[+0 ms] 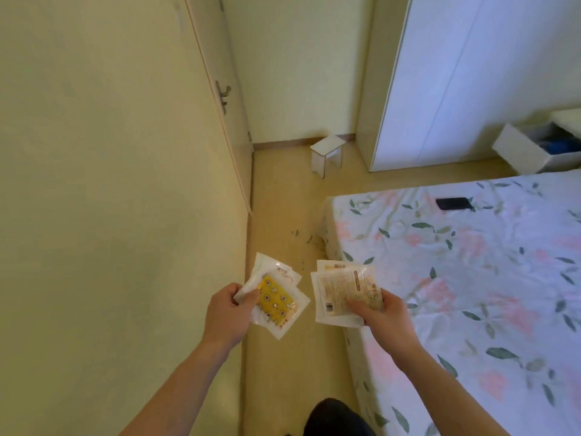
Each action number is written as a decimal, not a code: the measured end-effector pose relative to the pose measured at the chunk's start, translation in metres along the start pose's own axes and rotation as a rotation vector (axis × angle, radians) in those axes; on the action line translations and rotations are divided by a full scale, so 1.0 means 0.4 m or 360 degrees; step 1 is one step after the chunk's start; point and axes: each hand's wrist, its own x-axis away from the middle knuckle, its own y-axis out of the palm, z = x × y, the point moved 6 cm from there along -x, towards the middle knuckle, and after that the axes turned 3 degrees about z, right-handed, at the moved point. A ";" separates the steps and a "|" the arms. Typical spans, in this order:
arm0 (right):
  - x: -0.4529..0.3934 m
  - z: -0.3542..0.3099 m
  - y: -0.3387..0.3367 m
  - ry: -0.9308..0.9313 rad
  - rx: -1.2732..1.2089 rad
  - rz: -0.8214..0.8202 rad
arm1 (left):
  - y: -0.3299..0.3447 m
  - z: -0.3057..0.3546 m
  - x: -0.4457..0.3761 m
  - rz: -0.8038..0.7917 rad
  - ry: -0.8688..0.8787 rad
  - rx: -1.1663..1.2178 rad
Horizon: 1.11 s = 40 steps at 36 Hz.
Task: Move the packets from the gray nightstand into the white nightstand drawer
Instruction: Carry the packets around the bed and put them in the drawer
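Fingers of the left hand (227, 311) pinch a fan of yellow-printed packets (276, 297); the right hand (382, 313) grips a stack of text-side packets (342, 291). Both bunches are held above the floor (283, 215). Beyond the right fingers spreads a floral bed (471, 278); farther off, an open white nightstand drawer (531, 152).
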 end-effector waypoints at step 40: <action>-1.694 -0.569 0.086 0.0117 -0.0080 0.0596 | 0.508 0.851 -1.799 -0.0513 0.0285 -0.0109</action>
